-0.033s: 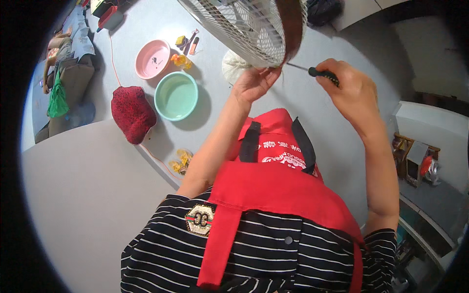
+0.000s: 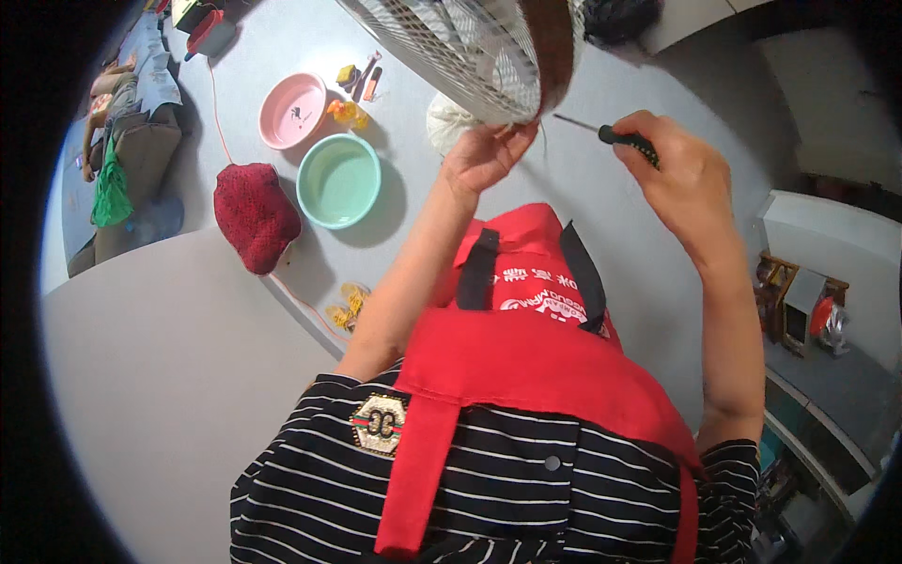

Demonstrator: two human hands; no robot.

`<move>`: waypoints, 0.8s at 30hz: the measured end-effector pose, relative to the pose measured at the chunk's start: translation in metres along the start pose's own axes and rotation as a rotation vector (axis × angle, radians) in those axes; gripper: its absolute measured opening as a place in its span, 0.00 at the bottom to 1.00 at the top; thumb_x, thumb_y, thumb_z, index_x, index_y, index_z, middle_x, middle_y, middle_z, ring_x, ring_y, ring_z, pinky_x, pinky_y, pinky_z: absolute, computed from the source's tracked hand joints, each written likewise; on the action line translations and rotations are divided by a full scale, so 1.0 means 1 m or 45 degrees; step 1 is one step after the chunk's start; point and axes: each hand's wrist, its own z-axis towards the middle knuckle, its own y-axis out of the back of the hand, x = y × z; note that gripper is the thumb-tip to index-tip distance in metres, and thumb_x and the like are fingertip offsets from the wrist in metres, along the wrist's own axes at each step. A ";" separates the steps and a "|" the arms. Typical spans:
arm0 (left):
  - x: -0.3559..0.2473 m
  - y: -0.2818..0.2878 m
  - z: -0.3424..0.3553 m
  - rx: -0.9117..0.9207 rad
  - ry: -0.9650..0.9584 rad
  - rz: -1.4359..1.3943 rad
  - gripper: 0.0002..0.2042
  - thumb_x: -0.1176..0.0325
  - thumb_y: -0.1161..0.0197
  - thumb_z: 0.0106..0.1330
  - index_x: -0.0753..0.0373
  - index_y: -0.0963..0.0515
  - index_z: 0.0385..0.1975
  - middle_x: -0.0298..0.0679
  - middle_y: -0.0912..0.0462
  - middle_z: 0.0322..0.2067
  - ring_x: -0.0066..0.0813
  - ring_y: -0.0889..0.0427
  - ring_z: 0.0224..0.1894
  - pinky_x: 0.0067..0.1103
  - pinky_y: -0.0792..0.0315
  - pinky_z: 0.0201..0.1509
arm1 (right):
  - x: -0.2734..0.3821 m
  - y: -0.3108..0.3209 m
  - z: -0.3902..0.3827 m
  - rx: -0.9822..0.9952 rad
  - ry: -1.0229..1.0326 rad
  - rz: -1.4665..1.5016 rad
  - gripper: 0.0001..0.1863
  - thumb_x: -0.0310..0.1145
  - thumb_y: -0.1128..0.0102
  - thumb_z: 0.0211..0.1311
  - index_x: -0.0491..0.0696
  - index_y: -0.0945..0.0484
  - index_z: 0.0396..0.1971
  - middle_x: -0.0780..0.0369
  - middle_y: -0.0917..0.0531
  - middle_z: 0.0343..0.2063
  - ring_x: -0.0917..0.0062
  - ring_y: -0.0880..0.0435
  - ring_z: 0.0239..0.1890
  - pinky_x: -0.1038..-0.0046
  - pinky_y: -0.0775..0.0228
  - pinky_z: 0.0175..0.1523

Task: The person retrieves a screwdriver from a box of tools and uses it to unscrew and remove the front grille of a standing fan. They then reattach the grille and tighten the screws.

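Observation:
A white mesh fan guard (image 2: 460, 52) with a brown band (image 2: 554, 47) fills the top middle. The fingers of my left hand (image 2: 489, 155) curl at its lower edge, gripping it. My right hand (image 2: 681, 179) grips a screwdriver (image 2: 620, 139) with a dark handle; its thin tip points at the guard's edge, slightly apart from it. A white rounded object (image 2: 444, 122), partly hidden, lies on the floor behind my left hand. A red apron (image 2: 526, 352) with black straps and white print covers my front.
Pink (image 2: 277, 113) and mint (image 2: 329, 188) basins, small tools (image 2: 371, 85) and a red speckled cushion (image 2: 254, 211) lie leftward. A cord (image 2: 301, 305) runs near a grey curved surface (image 2: 160, 357). A person's limb (image 2: 89, 141) shows on a couch (image 2: 150, 150). A cluttered shelf (image 2: 799, 305) stands right.
The screwdriver has drawn back to the right, its tip now apart from the guard's edge. My left hand and the guard have shifted slightly up and left in view.

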 end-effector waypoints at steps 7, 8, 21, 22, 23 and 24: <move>0.000 -0.006 -0.002 -0.163 -0.128 -0.148 0.16 0.82 0.52 0.58 0.76 0.36 0.47 0.55 0.32 0.49 0.47 0.32 0.52 0.34 0.36 0.60 | -0.034 -0.043 -0.023 -0.148 -0.217 0.475 0.10 0.29 0.42 0.50 0.50 0.25 0.35 0.60 0.22 0.30 0.66 0.22 0.31 0.72 0.31 0.36; -0.003 -0.005 -0.003 -0.160 -0.162 -0.191 0.17 0.83 0.53 0.58 0.78 0.38 0.48 0.57 0.34 0.50 0.49 0.33 0.54 0.34 0.37 0.61 | -0.037 -0.056 -0.024 -0.181 -0.244 0.600 0.11 0.28 0.41 0.49 0.50 0.25 0.36 0.60 0.22 0.31 0.66 0.22 0.31 0.72 0.31 0.37; -0.011 0.016 0.004 0.018 -0.272 -0.297 0.18 0.81 0.60 0.61 0.78 0.43 0.51 0.58 0.36 0.51 0.48 0.34 0.54 0.35 0.39 0.62 | -0.037 -0.097 -0.026 -0.004 -0.207 0.810 0.14 0.27 0.41 0.50 0.47 0.25 0.40 0.61 0.22 0.32 0.76 0.22 0.31 0.77 0.32 0.37; -0.012 0.016 0.004 0.043 -0.262 -0.299 0.18 0.81 0.60 0.61 0.78 0.43 0.51 0.58 0.36 0.51 0.47 0.34 0.54 0.34 0.39 0.62 | -0.034 -0.096 -0.025 0.000 -0.202 0.802 0.14 0.28 0.41 0.51 0.47 0.25 0.40 0.61 0.22 0.32 0.77 0.22 0.31 0.77 0.31 0.37; -0.013 0.015 0.005 0.022 -0.277 -0.245 0.17 0.82 0.59 0.60 0.78 0.43 0.50 0.57 0.35 0.50 0.47 0.33 0.54 0.33 0.36 0.60 | -0.032 -0.096 -0.026 0.002 -0.195 0.777 0.14 0.28 0.41 0.51 0.47 0.25 0.40 0.62 0.22 0.32 0.77 0.22 0.31 0.78 0.31 0.37; -0.014 0.018 0.005 0.040 -0.276 -0.242 0.17 0.82 0.58 0.60 0.78 0.43 0.50 0.57 0.35 0.50 0.46 0.33 0.54 0.33 0.36 0.60 | -0.029 -0.094 -0.027 0.002 -0.191 0.751 0.13 0.28 0.41 0.51 0.47 0.25 0.40 0.62 0.22 0.32 0.78 0.22 0.31 0.78 0.31 0.37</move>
